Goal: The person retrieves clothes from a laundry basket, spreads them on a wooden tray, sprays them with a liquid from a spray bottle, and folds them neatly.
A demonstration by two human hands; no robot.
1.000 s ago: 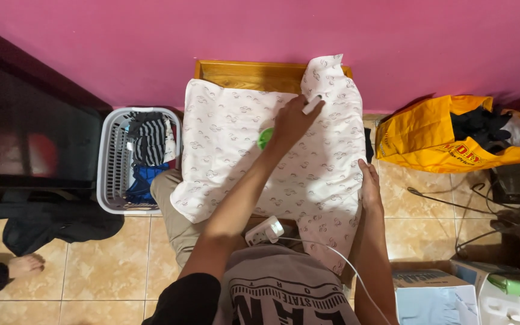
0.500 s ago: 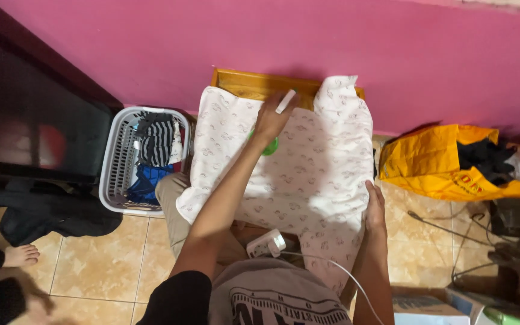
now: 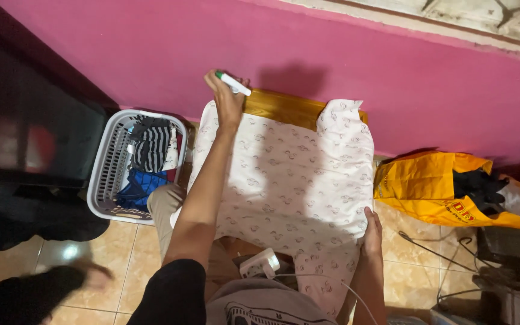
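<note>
Left hand [image 3: 227, 99] clamps a white pen [image 3: 233, 83], lying crosswise above the cloth [image 3: 290, 180]; right hand [image 3: 371, 232] presses flat on its near edge.

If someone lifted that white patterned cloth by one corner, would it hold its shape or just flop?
It would probably flop: the patterned cloth drapes over the wooden board and hangs past its near edge. It looks thin and light, since the right hand alone pins its corner flat. It seems unlikely to slide by itself. The left hand holds a small white tool above it.
</note>
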